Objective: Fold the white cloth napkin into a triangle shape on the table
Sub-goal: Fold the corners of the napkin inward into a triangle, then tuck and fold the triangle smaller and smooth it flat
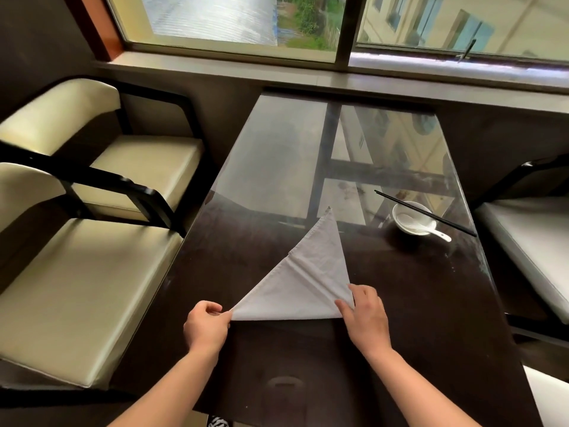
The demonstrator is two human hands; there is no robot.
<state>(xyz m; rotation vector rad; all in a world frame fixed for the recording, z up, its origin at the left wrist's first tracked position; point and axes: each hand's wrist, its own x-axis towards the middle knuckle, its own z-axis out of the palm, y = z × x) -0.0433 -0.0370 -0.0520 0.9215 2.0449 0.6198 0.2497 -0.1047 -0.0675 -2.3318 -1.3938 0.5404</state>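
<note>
Your dark shiny bench [400,303] holds the white napkin [308,282], lying near you as a triangle with its tip pointing away — your left hand [207,326] pinches its left corner with curled fingers, your right hand [365,315] pinches its right corner — and a small white bowl [400,223] sits well apart on the right.

daylight from window [234,23], glare on glass table [277,167], dim foreground, soft blur, edges bowed.
</note>
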